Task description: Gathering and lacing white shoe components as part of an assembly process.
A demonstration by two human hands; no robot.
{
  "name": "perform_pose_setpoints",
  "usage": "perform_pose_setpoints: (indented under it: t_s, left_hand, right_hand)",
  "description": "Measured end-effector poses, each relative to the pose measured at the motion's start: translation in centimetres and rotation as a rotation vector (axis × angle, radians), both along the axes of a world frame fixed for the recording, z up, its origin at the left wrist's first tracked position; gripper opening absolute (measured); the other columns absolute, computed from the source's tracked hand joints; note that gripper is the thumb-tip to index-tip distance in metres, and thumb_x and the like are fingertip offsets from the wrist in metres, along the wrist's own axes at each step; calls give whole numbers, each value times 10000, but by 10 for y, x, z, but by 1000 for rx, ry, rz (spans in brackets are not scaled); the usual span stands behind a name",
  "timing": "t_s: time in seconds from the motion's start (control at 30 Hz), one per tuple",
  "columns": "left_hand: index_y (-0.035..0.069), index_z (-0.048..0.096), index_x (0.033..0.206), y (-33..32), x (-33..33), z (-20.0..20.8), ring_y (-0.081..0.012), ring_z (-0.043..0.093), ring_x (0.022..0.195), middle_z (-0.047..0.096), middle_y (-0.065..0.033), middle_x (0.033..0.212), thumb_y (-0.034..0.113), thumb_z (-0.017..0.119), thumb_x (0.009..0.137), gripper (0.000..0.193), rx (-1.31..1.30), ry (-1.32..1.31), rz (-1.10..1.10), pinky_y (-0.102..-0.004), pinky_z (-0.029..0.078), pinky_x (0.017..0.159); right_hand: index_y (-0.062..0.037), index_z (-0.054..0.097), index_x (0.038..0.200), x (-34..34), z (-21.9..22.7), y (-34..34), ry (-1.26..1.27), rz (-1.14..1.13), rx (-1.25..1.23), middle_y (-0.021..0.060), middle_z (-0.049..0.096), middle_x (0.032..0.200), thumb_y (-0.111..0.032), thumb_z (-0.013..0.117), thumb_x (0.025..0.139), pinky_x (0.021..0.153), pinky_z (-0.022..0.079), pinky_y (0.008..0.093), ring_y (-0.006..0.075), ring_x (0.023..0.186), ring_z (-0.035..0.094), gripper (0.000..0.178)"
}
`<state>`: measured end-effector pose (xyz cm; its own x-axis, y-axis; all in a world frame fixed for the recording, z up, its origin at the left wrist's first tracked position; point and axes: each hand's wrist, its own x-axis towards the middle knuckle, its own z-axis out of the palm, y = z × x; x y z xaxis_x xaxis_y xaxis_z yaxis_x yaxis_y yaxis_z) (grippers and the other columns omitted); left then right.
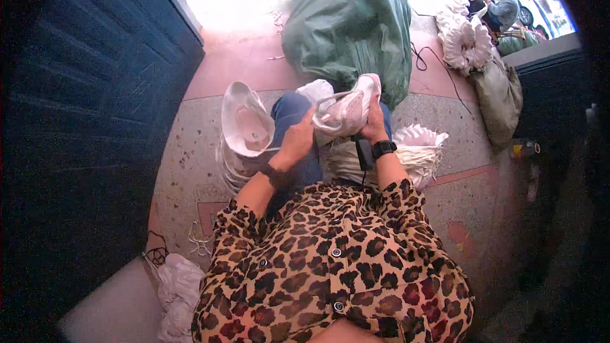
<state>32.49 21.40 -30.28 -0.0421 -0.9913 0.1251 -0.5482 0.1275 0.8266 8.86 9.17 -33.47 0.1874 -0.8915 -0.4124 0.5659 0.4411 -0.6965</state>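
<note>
Both hands are out in front of me, around a white, cap-shaped fabric piece [348, 111] with pinkish panels and a looped band along its left side; its exact kind is unclear. My right hand [376, 122] grips its right side from below, fingers partly hidden. At the band end, my left hand [300, 140] is closed on the edge. Left of my knee stands a stack of similar white pieces [244, 121], the top one showing a pink inside. More white pieces with ruffled edges [419, 146] lie piled at the right.
A large green sack [346, 25] bulges ahead of my knees. At the far right, an olive sack [499, 105] sits below white ruffled pieces [467, 44]. A dark blue door [95, 89] stands left. Cords lie on the floor; a person [504, 9] sits outside.
</note>
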Motion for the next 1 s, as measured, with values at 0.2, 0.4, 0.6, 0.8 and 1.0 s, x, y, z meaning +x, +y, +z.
perform_pose_setpoints:
  t_s: [0.2,0.4,0.6,0.8,1.0]
  left_hand:
    - [117,506,1368,-25,-9,9,-408,641,761,646,-238,812,45,458,903,473,-91,-247,-16,-484,501,668]
    - [140,619,1210,-12,-24,29,-402,639,751,648,-203,804,52,490,879,366,26,-434,-234,-500,498,645]
    - [87,581,1112,13,-36,38,-393,636,780,637,-190,814,63,558,847,268,53,-417,1,-489,509,677]
    - [96,612,1008,3,-37,44,-318,524,961,529,-106,1019,170,666,818,211,-20,-751,120,-458,482,715]
    - [76,657,764,-12,-28,35,-329,547,902,598,-115,890,242,668,825,177,-215,-817,-49,-451,426,736]
  right_hand:
    - [-109,464,1384,-5,-25,-5,-233,0,53,89,594,1282,-584,416,971,987,494,468,262,1130,605,631]
    - [-58,488,1345,-12,-20,-15,-212,93,41,78,604,1242,-554,440,984,953,506,432,235,1095,619,616]
    - [-50,518,1316,9,-5,-23,-43,214,-3,71,619,1211,-536,514,959,912,526,399,207,1048,622,603]
    - [-56,517,1324,3,-19,-19,-86,255,20,72,629,1225,-497,513,974,922,528,399,205,1058,632,563]
    - [-21,519,1296,6,-19,-16,5,235,-11,111,637,1166,-509,569,947,847,526,392,243,982,644,602]
